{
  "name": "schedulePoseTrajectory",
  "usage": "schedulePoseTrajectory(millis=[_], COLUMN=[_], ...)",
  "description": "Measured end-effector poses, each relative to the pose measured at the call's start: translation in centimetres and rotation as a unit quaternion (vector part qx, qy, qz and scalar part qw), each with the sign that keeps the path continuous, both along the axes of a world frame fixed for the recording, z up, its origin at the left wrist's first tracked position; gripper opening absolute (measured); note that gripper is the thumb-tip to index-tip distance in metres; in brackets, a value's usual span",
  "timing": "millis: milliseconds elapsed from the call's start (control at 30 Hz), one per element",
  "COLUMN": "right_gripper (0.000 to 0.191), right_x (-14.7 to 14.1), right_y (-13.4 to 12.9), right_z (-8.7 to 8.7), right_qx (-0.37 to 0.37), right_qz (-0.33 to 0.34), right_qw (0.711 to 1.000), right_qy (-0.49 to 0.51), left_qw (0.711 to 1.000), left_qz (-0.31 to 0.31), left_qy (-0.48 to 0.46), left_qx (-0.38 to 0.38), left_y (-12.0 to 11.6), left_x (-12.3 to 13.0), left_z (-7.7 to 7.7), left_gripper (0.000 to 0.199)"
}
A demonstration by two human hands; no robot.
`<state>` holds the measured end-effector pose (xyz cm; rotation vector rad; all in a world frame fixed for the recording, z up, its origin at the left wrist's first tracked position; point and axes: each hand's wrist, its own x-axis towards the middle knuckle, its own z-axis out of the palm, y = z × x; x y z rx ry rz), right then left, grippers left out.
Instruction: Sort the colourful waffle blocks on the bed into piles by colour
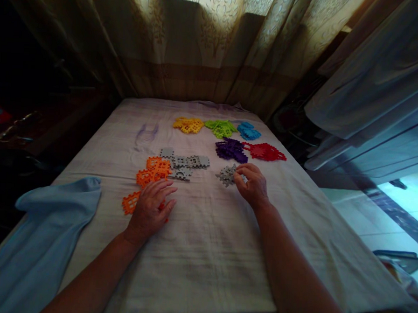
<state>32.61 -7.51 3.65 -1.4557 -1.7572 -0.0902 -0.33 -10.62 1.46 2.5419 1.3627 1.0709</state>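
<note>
My left hand (152,207) lies with its fingers stretched out over the near end of some orange interlocking plastic tiles (131,202), partly hiding them. More orange tiles (154,171) sit just beyond the fingertips. Touching those on the right is a spread group of grey interlocking tiles (185,163). My right hand (251,183) is closed in a pinch at the right edge of a small grey tile pile (226,175). Its thumb and forefinger appear to grip a grey tile there, mostly hidden by the fingers.
Behind lie separate piles of yellow (188,125), green (221,127), blue (248,131), purple (231,149) and red tiles (265,151). A light blue cloth (61,209) drapes over the left side of the sheet-covered surface (204,249). Curtains (211,44) hang at the far edge.
</note>
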Motion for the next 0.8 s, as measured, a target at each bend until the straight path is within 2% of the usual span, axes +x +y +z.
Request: schedulePoseTrajectory(millis=[233, 400, 500, 633, 800], right_gripper=[0.019, 0.018, 0.018, 0.018, 0.018], right_x=[1.0, 1.0, 0.6, -0.8, -4.1], right_y=[0.5, 0.7, 0.7, 0.1, -0.4], right_z=[-1.3, -1.7, -1.7, -1.2, -0.3], right_qx=[0.004, 0.027, 0.046, 0.057, 0.027], right_qz=[-0.03, -0.064, -0.07, -0.056, 0.019], right_qw=[0.999, 0.997, 0.996, 0.996, 0.996], right_qy=[-0.019, -0.026, -0.03, -0.051, -0.079], left_qw=[1.0, 0.99, 0.985, 0.988, 0.989], left_qz=[-0.002, -0.063, -0.085, -0.04, 0.051], left_qy=[0.019, 0.113, 0.141, 0.148, 0.136], left_qx=[-0.004, -0.062, -0.06, -0.031, 0.007], left_y=[-0.1, -0.6, -0.7, 0.1, 1.4], left_x=[-0.2, -0.7, -1.1, -1.6, -2.5], left_z=[-0.2, 0.2, 0.2, -0.1, -0.2], left_gripper=[0.029, 0.059, 0.068, 0.056, 0.043])
